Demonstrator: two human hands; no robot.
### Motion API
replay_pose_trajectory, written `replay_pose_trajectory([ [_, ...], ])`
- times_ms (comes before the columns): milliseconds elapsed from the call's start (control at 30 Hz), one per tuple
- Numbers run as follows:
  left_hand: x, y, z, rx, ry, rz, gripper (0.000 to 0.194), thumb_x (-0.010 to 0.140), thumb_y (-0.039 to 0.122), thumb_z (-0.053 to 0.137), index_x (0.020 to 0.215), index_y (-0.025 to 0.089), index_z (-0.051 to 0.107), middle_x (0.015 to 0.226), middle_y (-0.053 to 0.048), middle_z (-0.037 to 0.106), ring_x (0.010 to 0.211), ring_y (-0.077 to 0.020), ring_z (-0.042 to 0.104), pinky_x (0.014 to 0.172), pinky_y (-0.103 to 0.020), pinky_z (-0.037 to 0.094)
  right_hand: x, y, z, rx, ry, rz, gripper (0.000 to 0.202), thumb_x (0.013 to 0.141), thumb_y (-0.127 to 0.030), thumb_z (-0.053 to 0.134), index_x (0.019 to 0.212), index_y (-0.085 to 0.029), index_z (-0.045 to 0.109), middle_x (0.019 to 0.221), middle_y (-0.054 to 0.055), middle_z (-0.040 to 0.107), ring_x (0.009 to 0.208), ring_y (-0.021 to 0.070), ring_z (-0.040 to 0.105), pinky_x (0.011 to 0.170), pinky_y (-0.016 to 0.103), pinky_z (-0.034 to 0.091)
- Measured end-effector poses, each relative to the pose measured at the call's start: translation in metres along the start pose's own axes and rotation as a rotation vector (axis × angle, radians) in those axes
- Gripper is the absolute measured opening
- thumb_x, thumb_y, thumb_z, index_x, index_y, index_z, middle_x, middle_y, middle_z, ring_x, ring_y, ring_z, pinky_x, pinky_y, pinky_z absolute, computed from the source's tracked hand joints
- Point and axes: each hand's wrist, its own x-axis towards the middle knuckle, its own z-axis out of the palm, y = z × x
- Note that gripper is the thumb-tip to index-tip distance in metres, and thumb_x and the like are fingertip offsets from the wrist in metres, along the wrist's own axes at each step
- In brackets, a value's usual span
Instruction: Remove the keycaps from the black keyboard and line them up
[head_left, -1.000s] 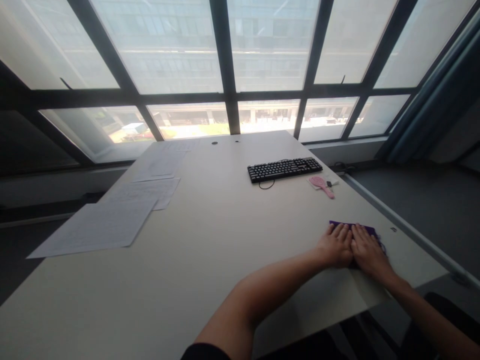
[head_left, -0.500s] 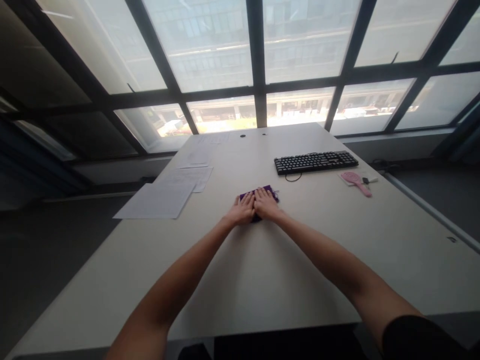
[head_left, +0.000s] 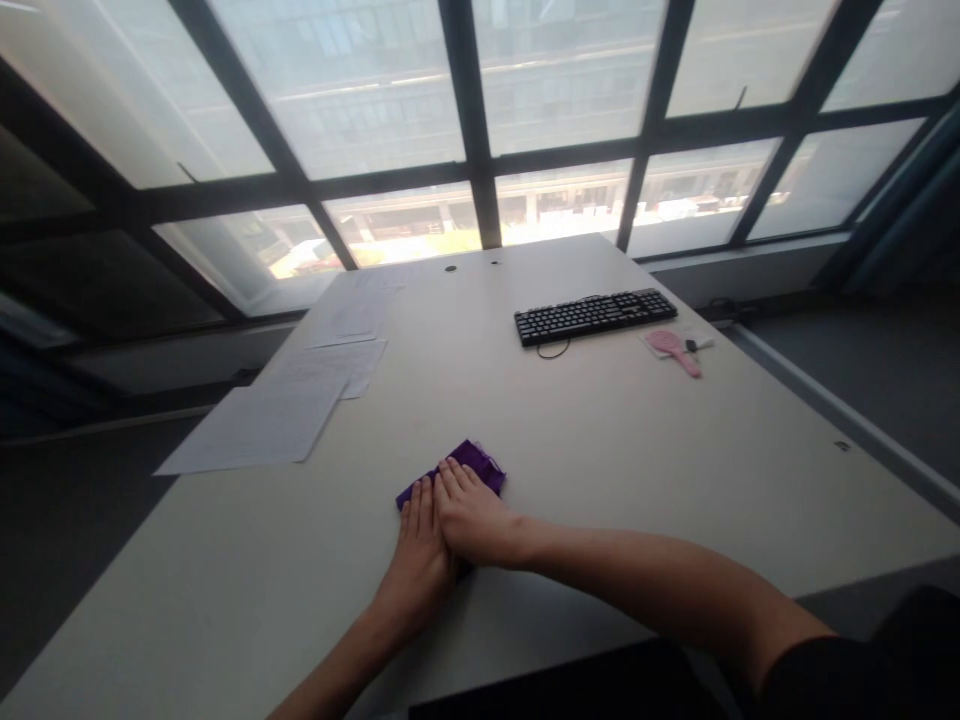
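A folded purple cloth with a frayed edge lies on the white table, partly covered by both hands. My left hand rests flat on its left part, fingers stretched forward. My right hand lies flat beside it, its fingers extended over the middle of the cloth and its edge touching my left hand. Both palms press down from above, and neither hand is wrapped around the cloth. The part of the cloth under the palms is hidden.
Several sheets of paper spread along the left side of the white table. A black keyboard sits at the back right, with a pink handheld fan or brush near it. Large windows stand beyond the table.
Both hands and the purple cloth have come nearer to me and a little left across the table. The camera view has also shifted and tilted. The hands remain flat on the cloth.
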Motion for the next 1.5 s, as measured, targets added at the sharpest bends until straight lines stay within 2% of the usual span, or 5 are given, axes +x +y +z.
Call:
replay_pose_trajectory([
  [467, 0.217, 0.383, 0.027, -0.33, -0.107, 0.642, 0.067, 0.098, 0.034, 0.028, 0.148, -0.011, 0.024, 0.154, -0.032, 0.024, 0.147, -0.0419, 0.015, 0.118, -0.056, 0.021, -0.348, 0.241, -0.117, -0.399, 0.08, 0.741, 0.065, 0.086, -0.008, 0.034, 0.15, -0.003, 0.035, 0.156, 0.018, 0.034, 0.146, 0.0249, 0.029, 0.118, 0.044, 0.032],
  [700, 0.267, 0.485, 0.025, -0.446, -0.226, 0.571, 0.066, 0.097, 0.03, 0.028, 0.149, -0.01, 0.024, 0.158, -0.03, 0.017, 0.149, -0.0367, 0.012, 0.121, -0.051, 0.014, -0.395, 0.305, -0.172, -0.616, 0.131, 1.11, 0.052, 0.094, -0.02, 0.035, 0.143, -0.006, 0.047, 0.154, 0.019, 0.037, 0.145, 0.0301, 0.029, 0.119, 0.049, 0.022],
  [900, 0.231, 0.471, 0.01, -0.488, -0.298, 0.542, 0.073, 0.091, 0.031, 0.042, 0.147, -0.013, 0.025, 0.155, -0.034, 0.02, 0.148, -0.0402, 0.016, 0.119, -0.051, 0.019, -0.367, 0.294, -0.175, -0.508, 0.162, 1.304, 0.046, 0.098, -0.027, 0.032, 0.124, -0.004, 0.062, 0.127, 0.03, 0.057, 0.129, 0.0375, 0.047, 0.106, 0.05, 0.034],
  [1267, 0.224, 0.25, -0.034, -0.616, -0.134, 0.397, 0.032, 0.094, 0.028, 0.045, 0.076, 0.018, 0.07, 0.077, -0.006, 0.071, 0.073, -0.0182, 0.065, 0.074, -0.028, 0.047, -0.252, 0.186, -0.1, -0.219, 0.212, 1.023, 0.068, 0.101, -0.05, 0.027, 0.148, -0.003, 0.038, 0.156, 0.02, 0.032, 0.147, 0.0295, 0.026, 0.118, 0.042, 0.022],
  [1500, 0.209, 0.209, -0.029, -0.748, -0.103, 0.333, 0.031, 0.093, 0.026, 0.046, 0.075, 0.018, 0.071, 0.078, -0.004, 0.071, 0.071, -0.0158, 0.063, 0.07, -0.026, 0.046, -0.232, 0.165, -0.091, -0.322, 0.317, 1.031, 0.054, 0.099, -0.035, 0.038, 0.15, -0.017, 0.041, 0.158, 0.015, 0.031, 0.146, 0.0286, 0.025, 0.119, 0.047, 0.018],
])
